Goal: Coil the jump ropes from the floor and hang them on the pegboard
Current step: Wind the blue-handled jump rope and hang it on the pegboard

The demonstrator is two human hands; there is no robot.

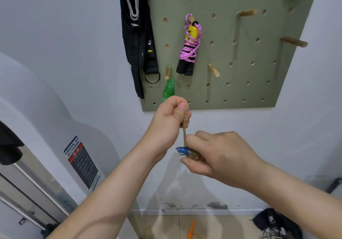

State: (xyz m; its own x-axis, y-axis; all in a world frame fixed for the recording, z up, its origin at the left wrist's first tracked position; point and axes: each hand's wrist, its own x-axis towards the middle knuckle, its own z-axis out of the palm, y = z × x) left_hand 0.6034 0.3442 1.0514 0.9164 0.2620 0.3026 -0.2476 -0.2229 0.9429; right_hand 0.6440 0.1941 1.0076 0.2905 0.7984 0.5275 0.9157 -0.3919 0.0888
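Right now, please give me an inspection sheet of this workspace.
Surface: olive pegboard on white wall; several wooden pegs free.
Job's things: pink rope hangs coiled on a peg; speckled rope with blue handle in hands; orange handle on the floor.
Clutter: black straps on pegboard; black bag on floor.
Hands: left hand pinches the rope's end; right hand grips the coiled bundle.
Cables: nothing seen.
Surroundings: machine with warning label at left.
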